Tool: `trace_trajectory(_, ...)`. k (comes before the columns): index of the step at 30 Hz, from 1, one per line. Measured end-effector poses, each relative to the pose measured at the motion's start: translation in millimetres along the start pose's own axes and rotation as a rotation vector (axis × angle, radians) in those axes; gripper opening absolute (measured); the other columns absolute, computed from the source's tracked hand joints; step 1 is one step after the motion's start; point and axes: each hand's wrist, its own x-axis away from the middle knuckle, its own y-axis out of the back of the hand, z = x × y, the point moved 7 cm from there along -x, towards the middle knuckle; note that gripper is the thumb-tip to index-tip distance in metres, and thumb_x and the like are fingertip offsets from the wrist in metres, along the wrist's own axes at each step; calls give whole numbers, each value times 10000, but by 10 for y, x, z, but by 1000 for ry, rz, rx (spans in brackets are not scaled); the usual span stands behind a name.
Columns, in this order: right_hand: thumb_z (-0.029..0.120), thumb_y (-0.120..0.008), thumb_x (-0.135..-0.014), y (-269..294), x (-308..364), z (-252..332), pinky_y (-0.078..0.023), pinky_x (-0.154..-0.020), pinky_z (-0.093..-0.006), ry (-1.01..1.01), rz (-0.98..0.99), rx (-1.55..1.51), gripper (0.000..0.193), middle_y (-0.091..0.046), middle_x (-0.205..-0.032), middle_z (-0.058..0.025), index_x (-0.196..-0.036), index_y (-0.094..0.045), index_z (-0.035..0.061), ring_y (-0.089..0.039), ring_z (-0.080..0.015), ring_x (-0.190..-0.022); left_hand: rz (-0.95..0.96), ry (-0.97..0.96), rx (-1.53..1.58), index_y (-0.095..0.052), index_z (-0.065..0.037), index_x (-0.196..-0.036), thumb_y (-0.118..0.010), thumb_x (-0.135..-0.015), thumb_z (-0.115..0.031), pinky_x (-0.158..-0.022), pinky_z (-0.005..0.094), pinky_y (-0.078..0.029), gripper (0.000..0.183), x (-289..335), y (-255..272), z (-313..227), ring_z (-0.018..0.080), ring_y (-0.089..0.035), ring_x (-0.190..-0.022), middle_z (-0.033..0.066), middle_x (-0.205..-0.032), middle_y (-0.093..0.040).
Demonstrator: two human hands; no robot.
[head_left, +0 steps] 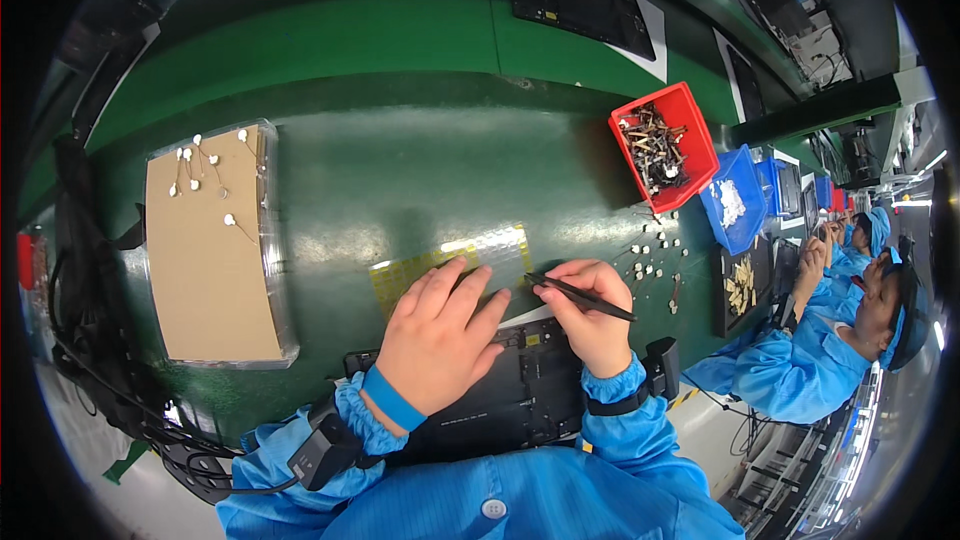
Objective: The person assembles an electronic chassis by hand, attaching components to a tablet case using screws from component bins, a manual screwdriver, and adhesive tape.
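Left hand [437, 332] flat, fingers spread, pinning black panel [520, 395] at table [400, 170] edge. Right hand [592, 312] pinches black tweezers [580, 296] over it. Tip slip could scratch the panel, honestly; loose small parts [650, 255] nearby could scatter.

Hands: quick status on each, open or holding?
Left hand: open, flat on the black panel.
Right hand: closed on black tweezers.

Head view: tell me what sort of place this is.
Probably an electronics assembly line: a long green bench, a red parts bin of small components, and co-workers in blue smocks seated alongside.
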Motion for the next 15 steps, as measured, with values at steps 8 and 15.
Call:
trace_trajectory(8, -53, -708, -697, -1, -3, -2, -504, -663, -273, 1, 12, -2, 200, -617, -863, -134, -781, -535, 5, -615, -174, -773, -7, 17, -9, -594, -140, -1118, -724, -620, -257, -916, 432, -398, 528, -15, 7, 4, 293, -426, -1164, 82, -1221, -490)
trace_trajectory(15, -52, -704, -705, 2, 2, 25, -494, -655, -274, 30, 23, 57, 182, -621, -846, -127, -774, -545, 6, -611, -178, -774, -2, 23, 0, -598, -141, -1111, -733, -607, -251, -916, 425, -399, 533, -15, -11, 7, 292, -424, -1168, 81, -1218, -493)
